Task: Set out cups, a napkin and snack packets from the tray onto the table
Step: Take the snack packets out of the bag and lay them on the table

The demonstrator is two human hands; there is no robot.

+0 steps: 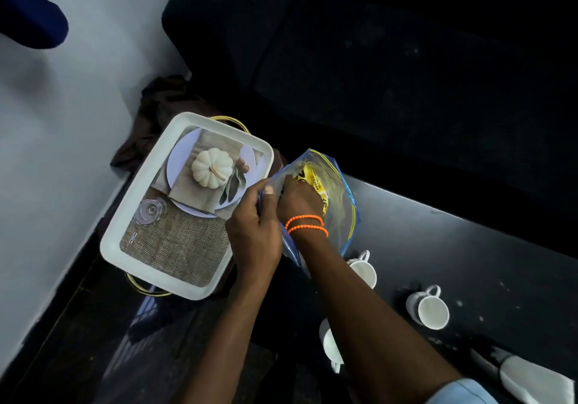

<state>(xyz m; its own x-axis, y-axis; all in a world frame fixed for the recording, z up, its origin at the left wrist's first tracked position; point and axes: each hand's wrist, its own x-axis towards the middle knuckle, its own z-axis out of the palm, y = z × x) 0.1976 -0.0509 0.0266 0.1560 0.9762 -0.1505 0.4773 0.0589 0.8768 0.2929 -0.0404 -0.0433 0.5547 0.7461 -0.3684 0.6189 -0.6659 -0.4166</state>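
A clear zip bag (336,191) with a blue and yellow seal stands on the dark table (469,247), with yellow snack packets (312,181) inside. My left hand (253,231) grips the bag's open edge. My right hand (294,200), with orange bead bracelets on the wrist, reaches into the bag; its fingers are hidden among the packets. The white tray (125,241) with a printed pumpkin picture lies to the left and holds no loose items. Three white cups (428,306) stand on the table, two partly behind my right arm. A white napkin (531,378) lies at the lower right.
A dark sofa (406,75) fills the far side behind the table. A brown cloth (156,113) lies bunched behind the tray, which sits on a gold-rimmed stand (150,291). A white wall (62,153) runs along the left.
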